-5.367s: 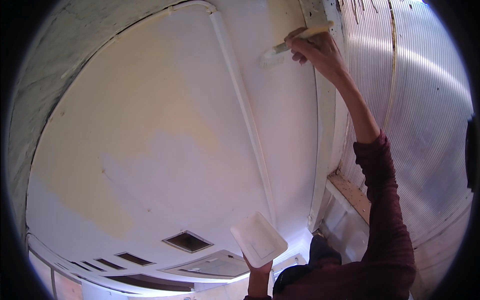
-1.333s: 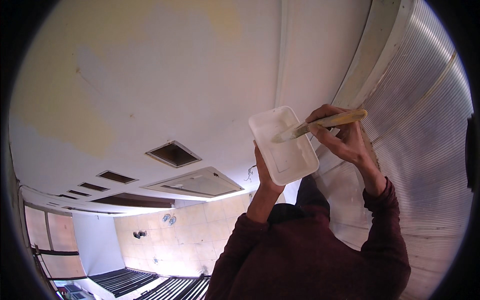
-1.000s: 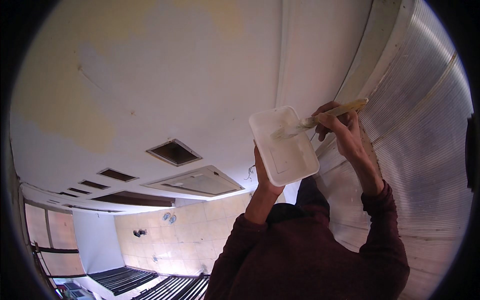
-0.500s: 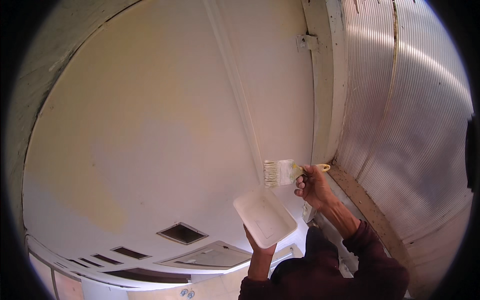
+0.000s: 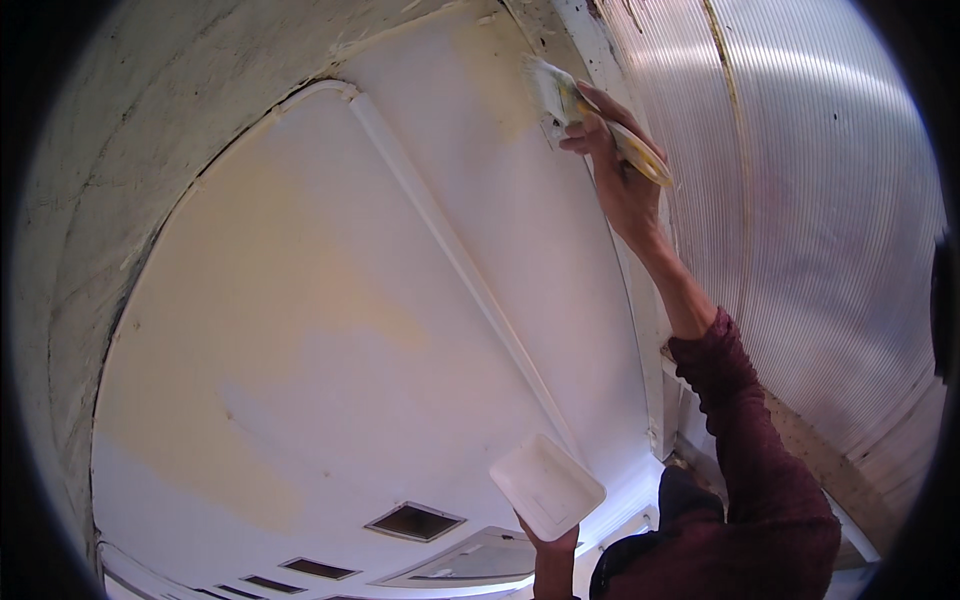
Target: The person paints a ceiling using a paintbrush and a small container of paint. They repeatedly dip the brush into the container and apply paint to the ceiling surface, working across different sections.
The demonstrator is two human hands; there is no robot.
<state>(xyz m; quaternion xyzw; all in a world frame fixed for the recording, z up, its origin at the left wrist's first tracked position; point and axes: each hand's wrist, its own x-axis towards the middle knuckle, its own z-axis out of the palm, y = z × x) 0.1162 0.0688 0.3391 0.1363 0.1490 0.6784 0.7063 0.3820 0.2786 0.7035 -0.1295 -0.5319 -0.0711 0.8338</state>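
My right hand (image 5: 622, 185) is stretched far up and grips a flat paintbrush (image 5: 562, 98) by its pale wooden handle. The brush's bristles press on the white ceiling (image 5: 330, 330) near its top right edge, beside a yellowish patch (image 5: 500, 80). My left hand (image 5: 545, 548) holds a small white rectangular tray (image 5: 546, 485) low down, seen from its underside. Both arms wear dark red sleeves (image 5: 750, 450).
A raised white strip (image 5: 460, 260) runs diagonally across the ceiling. A ribbed translucent panel (image 5: 820, 220) fills the right side. Rough, cracked wall (image 5: 100, 150) curves along the left. Rectangular ceiling vents (image 5: 415, 520) sit at the bottom, with yellowish unpainted patches (image 5: 200, 440) nearby.
My right hand has lifted the brush away from the tray and up to the ceiling's far edge. The tray has dropped lower in the view, which has tilted upward.
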